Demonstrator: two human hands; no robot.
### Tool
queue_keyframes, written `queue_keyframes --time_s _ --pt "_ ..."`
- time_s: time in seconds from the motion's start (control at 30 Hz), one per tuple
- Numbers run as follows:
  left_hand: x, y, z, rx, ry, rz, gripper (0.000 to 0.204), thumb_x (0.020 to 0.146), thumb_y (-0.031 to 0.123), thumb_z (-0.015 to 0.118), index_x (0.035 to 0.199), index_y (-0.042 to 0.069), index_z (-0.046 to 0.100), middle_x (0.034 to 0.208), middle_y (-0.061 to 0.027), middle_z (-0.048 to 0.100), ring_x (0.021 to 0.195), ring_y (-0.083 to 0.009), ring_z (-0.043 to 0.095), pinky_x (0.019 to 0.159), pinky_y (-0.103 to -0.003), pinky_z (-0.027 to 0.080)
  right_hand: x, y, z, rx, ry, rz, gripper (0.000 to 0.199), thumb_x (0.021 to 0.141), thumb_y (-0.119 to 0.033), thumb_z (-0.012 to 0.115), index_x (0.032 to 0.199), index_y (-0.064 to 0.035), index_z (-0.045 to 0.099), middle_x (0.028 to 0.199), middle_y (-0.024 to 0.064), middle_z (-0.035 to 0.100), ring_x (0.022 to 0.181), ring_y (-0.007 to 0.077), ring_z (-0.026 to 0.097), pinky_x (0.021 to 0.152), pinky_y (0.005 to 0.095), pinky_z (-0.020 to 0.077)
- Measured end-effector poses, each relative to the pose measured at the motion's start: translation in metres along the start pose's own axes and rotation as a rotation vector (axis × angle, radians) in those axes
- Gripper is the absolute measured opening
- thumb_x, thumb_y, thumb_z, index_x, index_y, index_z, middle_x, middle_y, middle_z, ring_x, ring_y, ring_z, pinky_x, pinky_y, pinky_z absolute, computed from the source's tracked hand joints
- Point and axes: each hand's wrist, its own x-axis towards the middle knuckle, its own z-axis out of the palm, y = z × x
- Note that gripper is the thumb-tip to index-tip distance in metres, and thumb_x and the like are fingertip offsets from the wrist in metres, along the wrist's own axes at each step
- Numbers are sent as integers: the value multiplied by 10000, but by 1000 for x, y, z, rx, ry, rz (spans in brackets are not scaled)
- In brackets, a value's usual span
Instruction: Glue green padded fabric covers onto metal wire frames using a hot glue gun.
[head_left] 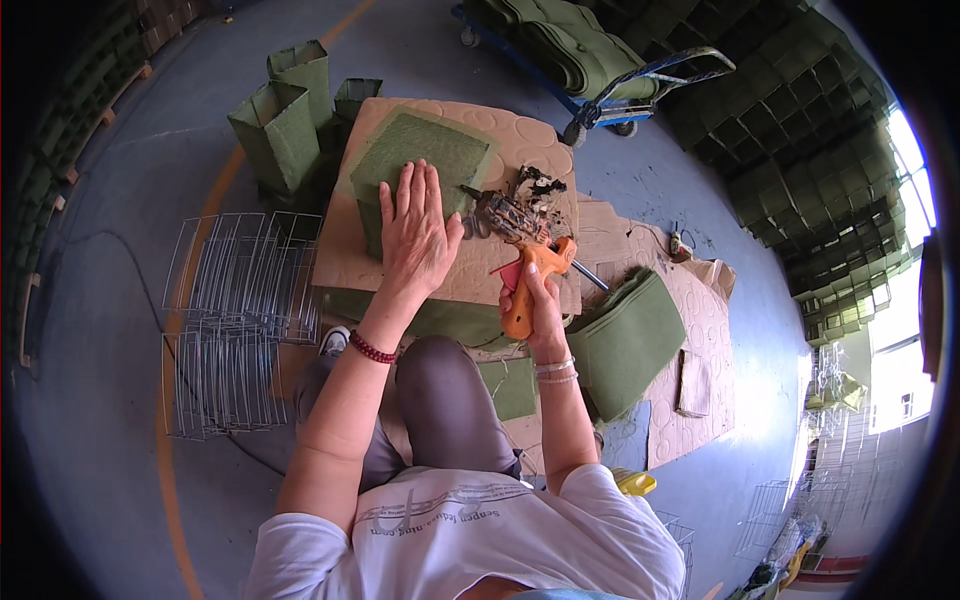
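My left hand (pixel 418 240) lies flat, fingers stretched and together, on a green fabric piece (pixel 440 145) with a paler border. The fabric rests on a cardboard-topped work surface (pixel 345 265) in front of my knees. My right hand (pixel 543 305) is closed round the handle of an orange hot glue gun (pixel 563 252) with a red trigger. Its dark, grimy nozzle points left over the fabric's right edge, close to my left fingers. A grey stick juts from the gun's rear. Blackened residue (pixel 538 185) clings to the cardboard behind the gun. Whether the nozzle touches the fabric I cannot tell.
Upright green fabric boxes (pixel 275 140) stand at the far left. Wire frames (pixel 240 280) sit left of my legs, near a dark cable. Stacked green fabric (pixel 630 345) lies right on floor cardboard. A blue trolley (pixel 600 110) carries green fabric at the back.
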Motion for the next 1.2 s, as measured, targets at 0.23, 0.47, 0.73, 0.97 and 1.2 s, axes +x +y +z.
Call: queue_keyframes --time_s 0.23,0.47,0.73,0.97,1.2 --pt "-1 1 -2 10 1 1 652 885 270 478 1390 -69 242 1438 -198 297 1357 -298 241 1119 -502 142 -7 2 1 36 9 26 348 935 -378 509 925 -30 520 697 85 579 541 166 557 492 303 476" --pt "-1 0 2 11 13 12 670 857 289 495 1379 -70 274 1433 -193 314 1350 -292 257 1123 -497 134 48 -9 -6 71 24 -50 351 923 -393 528 942 -42 517 698 88 574 543 173 559 500 314 491" --pt "-3 -4 0 22 -18 39 669 867 305 491 1379 -67 274 1434 -192 314 1353 -287 257 1122 -494 135 76 -3 -2 -167 71 -40 341 904 -384 568 887 -44 544 672 72 573 546 169 562 508 305 486" --pt "-2 -20 -21 -80 -113 176 709 882 340 530 1420 -6 224 1467 -147 275 1359 -267 253 1131 -474 125 58 28 -43 252 280 -130 338 898 -377 576 898 -43 521 677 81 565 534 179 554 476 301 478" --pt "13 -13 -5 51 -10 247 564 770 149 659 1276 0 460 1329 -127 476 1243 -242 432 1089 -407 276 28 17 -52 223 202 -131 335 924 -391 529 918 -56 519 679 83 565 539 181 551 468 304 466"
